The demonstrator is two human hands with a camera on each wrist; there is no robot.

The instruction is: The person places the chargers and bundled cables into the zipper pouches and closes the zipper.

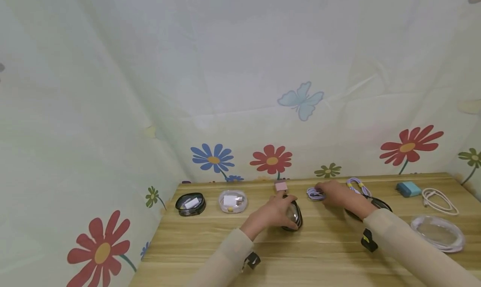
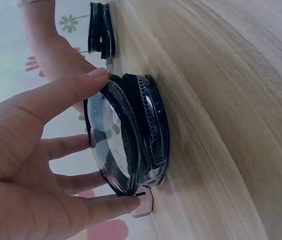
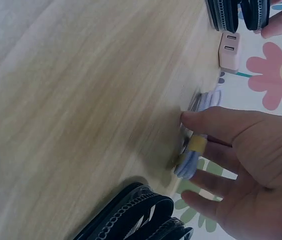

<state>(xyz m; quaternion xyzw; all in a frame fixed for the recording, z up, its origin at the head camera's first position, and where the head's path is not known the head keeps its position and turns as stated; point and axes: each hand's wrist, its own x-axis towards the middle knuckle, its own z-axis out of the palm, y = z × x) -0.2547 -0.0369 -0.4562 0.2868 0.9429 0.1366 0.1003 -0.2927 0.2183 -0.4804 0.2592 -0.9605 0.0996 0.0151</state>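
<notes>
My left hand (image 1: 276, 214) grips a round, clear zip case with black edging (image 1: 298, 217) by its rim. In the left wrist view the case (image 2: 153, 130) shows its black zippers, with the thumb at one side of the rim and the fingertips at the other. My right hand (image 1: 334, 194) pinches a coiled pale purple cable (image 1: 315, 193) near the table's back edge. A yellow band (image 3: 197, 144) wraps that coil in the right wrist view. Between the hands, toward the back, sits a pink charger plug (image 1: 281, 186) with two USB ports.
To the left lie a black-edged case (image 1: 191, 212) and a clear case (image 1: 233, 210), each with a white plug inside. Another purple cable (image 1: 352, 182) and black-edged case (image 1: 381, 204) lie by my right forearm. Farther right are a blue plug (image 1: 408, 189), white cable (image 1: 451, 211) and purple-rimmed case (image 1: 460, 241).
</notes>
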